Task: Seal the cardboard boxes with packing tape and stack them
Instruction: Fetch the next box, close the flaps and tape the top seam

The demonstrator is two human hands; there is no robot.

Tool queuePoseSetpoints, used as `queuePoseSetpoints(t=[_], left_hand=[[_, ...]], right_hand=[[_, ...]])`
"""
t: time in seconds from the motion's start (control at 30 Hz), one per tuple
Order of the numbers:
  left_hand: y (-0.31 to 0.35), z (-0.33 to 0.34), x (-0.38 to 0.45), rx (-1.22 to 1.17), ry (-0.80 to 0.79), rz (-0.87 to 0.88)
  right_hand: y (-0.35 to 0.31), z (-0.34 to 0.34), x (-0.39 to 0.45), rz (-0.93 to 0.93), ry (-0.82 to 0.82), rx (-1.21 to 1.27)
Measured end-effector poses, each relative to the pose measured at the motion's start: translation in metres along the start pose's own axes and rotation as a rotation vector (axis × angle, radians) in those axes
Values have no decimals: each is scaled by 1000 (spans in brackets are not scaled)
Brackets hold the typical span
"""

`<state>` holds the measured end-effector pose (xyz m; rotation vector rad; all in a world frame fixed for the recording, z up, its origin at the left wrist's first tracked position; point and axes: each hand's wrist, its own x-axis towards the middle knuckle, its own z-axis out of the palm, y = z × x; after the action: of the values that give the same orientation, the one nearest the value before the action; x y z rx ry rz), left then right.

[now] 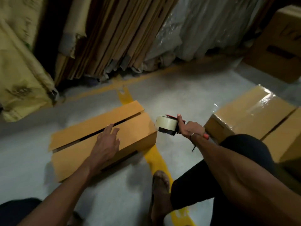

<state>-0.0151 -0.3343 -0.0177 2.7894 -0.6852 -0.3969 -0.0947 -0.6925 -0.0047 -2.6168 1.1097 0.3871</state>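
Now pressing flat left hand on untaped brown cardboard box to keep flaps down; right hand gripping red-handled clear tape dispenser nr right end, prob. for seam.

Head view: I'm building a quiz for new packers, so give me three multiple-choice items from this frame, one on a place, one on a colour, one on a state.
1. Where does the left hand rest?
A. On the top flaps of the unsealed box
B. On the floor
C. On the taped box

2. What colour are the lines on the floor?
A. White
B. Yellow
C. Blue

3. What is the state of the box under the left hand?
A. Taped shut
B. Flaps folded down, dark gap between them, no tape
C. Flaps standing upright

Answers:
1 A: its straight fingers lie flat on the flaps.
2 B: a yellow line runs under the box.
3 B: the seam is bare, while the right hand grips the tape dispenser beside the box, and the taped box at right shines with tape.
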Motion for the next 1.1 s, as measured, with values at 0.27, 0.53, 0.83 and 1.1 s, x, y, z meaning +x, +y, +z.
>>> queuePoseSetpoints(t=[0.27, 0.53, 0.83, 1.1], left_hand=[[13, -62, -96, -447, 211, -176], [7, -94, -155, -1306, 157, -483], [-3, -97, -156, -2057, 181, -517], [-28, -91, -150, -2358, 217, -619]], right_hand=[[-61, -93, -68, -362, -208, 449], [-130, -86, -159, -619, -599, 735], [-180, -23, -178, -713, -734, 742], [-198, -17, -166, -692, -805, 751]])
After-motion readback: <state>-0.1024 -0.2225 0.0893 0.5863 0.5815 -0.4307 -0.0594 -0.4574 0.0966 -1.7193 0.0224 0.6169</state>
